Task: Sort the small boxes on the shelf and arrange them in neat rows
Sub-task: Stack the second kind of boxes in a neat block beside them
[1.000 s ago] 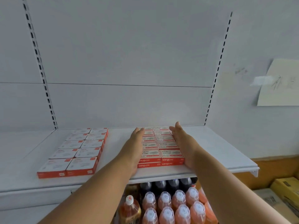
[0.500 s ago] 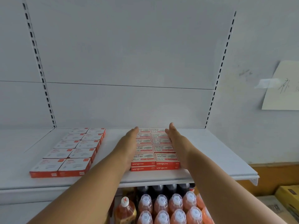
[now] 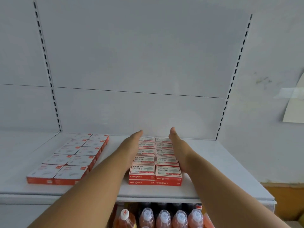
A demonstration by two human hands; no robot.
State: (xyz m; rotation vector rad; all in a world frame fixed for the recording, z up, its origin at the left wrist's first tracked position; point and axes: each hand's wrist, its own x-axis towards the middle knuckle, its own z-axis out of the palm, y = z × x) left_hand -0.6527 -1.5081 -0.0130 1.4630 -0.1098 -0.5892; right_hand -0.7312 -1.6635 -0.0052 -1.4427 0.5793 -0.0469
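Lying on the white metal shelf [image 3: 213,170], the left block of small white-topped, orange-sided cardboard boxes [image 3: 72,157] counts ten: two columns of five. Just right of it, the left hand [image 3: 130,150] and right hand [image 3: 180,150], fingers straight, press flat against the sides of the red-and-white printed cardboard box block [image 3: 155,159]. Ten tops show there, with a second layer visible beneath at the front. These boxes look light, stiff and smooth, likely to slide; squeezing the outer side faces seems the best grip.
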